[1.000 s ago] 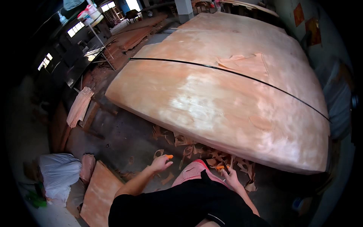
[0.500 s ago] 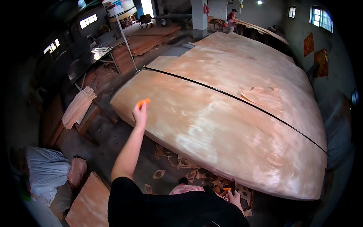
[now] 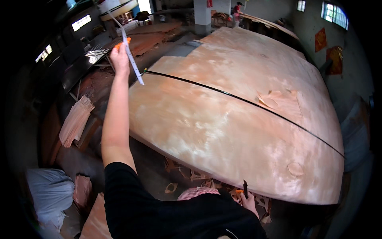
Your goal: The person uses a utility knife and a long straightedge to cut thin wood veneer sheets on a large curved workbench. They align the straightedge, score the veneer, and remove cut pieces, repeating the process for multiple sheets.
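Note:
My left hand [image 3: 119, 59] is raised at the upper left, fingers closed around a small orange piece [image 3: 123, 43] whose kind I cannot tell. A long white tape strip [image 3: 133, 65] with small dark marks runs down past those fingers and seems pinched by them. Its lower end hangs free near the corner of a large stack of thin wood veneer sheets [image 3: 191, 111]. Low in the view, my right hand [image 3: 249, 202] is closed on a dark, upright knife-like tool [image 3: 245, 190], with a bit of orange beside it.
A black cord [image 3: 223, 92] crosses the stack. A torn veneer piece [image 3: 284, 101] lies on top. Veneer scraps litter the floor below its near edge. A veneer bundle [image 3: 76, 121] and a grey-blue sack [image 3: 48, 195] are at left. Another person [image 3: 237, 14] stands far back.
My left hand has moved up and left from above the stack to the hanging white strip, which now bends at the fingers. My right hand stays low, and its tool shows more fully.

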### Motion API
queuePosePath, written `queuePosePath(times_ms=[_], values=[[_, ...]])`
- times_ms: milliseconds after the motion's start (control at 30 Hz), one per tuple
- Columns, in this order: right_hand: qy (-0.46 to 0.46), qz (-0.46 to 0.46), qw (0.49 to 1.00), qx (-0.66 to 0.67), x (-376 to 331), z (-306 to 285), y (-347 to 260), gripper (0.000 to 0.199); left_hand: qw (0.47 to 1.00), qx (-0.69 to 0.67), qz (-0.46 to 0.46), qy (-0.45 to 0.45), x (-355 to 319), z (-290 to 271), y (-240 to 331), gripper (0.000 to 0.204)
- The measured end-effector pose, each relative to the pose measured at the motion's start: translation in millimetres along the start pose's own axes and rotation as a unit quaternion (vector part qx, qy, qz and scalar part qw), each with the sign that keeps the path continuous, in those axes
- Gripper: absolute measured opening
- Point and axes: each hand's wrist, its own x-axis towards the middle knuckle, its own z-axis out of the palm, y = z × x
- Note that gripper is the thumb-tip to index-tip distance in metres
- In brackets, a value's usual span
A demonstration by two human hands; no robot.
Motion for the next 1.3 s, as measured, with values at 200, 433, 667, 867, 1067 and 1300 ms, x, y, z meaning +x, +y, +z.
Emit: queuePosePath(times_ms=[200,433,667,867,1067,1300], values=[[0.060,0.000,0.998,0.027,-3.0,-7.7,12.6,0.018,0.993,0.055,0.019,0.106,18.2,-7.1,-15.0,0.015],[0.002,-0.028,0.999,0.025,-13.2,6.3,8.6,0.017,0.861,0.107,-0.258,0.425,-13.4,-181.4,-140.1,0.033],[0.031,-0.044,0.998,0.041,-26.4,-12.0,55.8,0.011,0.826,0.539,0.051,-0.156,-273.9,-52.3,-117.5,0.027],[0.101,-0.079,0.988,0.090,-42.0,-52.3,50.6,0.015,0.839,0.235,-0.004,-0.490,-503.8,84.1,-46.3,0.017],[0.221,-0.130,0.958,0.129,-86.5,-132.0,55.2,0.032,0.709,-0.139,-0.296,-0.625,-632.5,209.5,130.9,0.026],[0.186,-0.123,0.949,0.225,-140.3,-203.7,74.8,0.022,0.555,-0.253,-0.555,-0.566,-697.7,251.7,194.2,0.048]])
